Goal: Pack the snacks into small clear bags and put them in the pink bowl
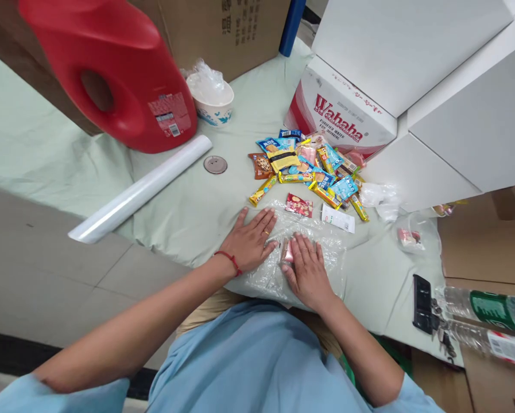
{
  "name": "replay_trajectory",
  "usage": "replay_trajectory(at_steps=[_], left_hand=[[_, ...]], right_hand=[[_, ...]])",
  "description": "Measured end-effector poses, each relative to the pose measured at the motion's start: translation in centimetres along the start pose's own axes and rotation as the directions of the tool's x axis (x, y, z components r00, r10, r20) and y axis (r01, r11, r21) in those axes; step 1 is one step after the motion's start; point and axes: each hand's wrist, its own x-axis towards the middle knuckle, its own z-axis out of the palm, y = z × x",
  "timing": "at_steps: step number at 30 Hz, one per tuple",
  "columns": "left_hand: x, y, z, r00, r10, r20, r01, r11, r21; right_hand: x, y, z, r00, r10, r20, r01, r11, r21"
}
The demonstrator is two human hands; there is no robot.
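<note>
Clear plastic wrap lies spread on the pale green cloth in front of me. My left hand rests flat on its left part, fingers stretched out. A small pink packaged snack sits on the wrap, and my right hand lies beside it, fingers extended and partly covering its right side. Just beyond my hands are a red snack packet and a white packet. Farther off is a pile of wrapped snacks in blue, yellow and brown.
A white roll lies at left near a red detergent jug, a paper cup and a round disc. Behind the snacks stands a Wahaha carton. At right are plastic bottles and a black clip.
</note>
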Motion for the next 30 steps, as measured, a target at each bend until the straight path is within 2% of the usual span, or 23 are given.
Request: replay_trajectory(at_steps=[3,5,8,11,14,17,20,24,26,28,30], left_hand=[[0.0,-0.1,0.1,1.000,-0.003,-0.008,0.003,1.000,0.000],[0.0,-0.1,0.3,1.000,-0.006,-0.009,0.006,1.000,0.001],[0.1,-0.2,0.4,1.000,-0.005,0.000,0.005,1.000,0.005],[0.1,-0.3,0.5,1.000,0.001,0.003,-0.001,1.000,0.014],[0.1,-0.3,0.7,1.000,0.000,-0.006,0.000,1.000,0.026],[0.1,-0.4,0.7,1.000,-0.001,-0.013,0.001,1.000,0.026],[0.0,-0.3,0.5,1.000,0.001,-0.011,-0.001,1.000,0.016],[0.0,-0.2,0.2,1.000,-0.005,0.008,0.005,1.000,0.013],[0.1,-0.2,0.1,1.000,-0.009,0.009,0.009,1.000,0.014],[0.1,-0.1,0.0,1.000,-0.010,-0.002,0.010,1.000,0.012],[0.1,0.0,0.0,1.000,-0.010,-0.008,0.010,1.000,0.009]], right_hand=[[1.0,1.3,-1.3,0.997,-0.038,0.062,0.034,0.997,0.067],[2.9,3.4,-2.8,0.999,-0.026,0.041,0.021,0.994,0.108],[7.8,8.1,-4.8,0.979,0.088,-0.183,-0.078,0.995,0.063],[13.9,12.5,-5.7,0.905,0.226,-0.360,-0.246,0.969,-0.010],[18.5,14.8,-5.3,0.870,0.319,-0.376,-0.356,0.934,-0.034],[20.1,15.3,-4.7,0.852,0.340,-0.398,-0.389,0.920,-0.047],[18.8,14.8,-5.0,0.828,0.318,-0.462,-0.370,0.929,-0.022],[13.4,12.6,-6.5,0.822,0.254,-0.509,-0.273,0.961,0.039],[9.5,10.6,-6.7,0.855,0.152,-0.496,-0.150,0.988,0.044],[5.4,8.4,-6.2,0.919,0.029,-0.394,-0.019,0.999,0.029],[2.0,6.5,-5.1,0.952,-0.097,-0.290,0.099,0.995,-0.007]])
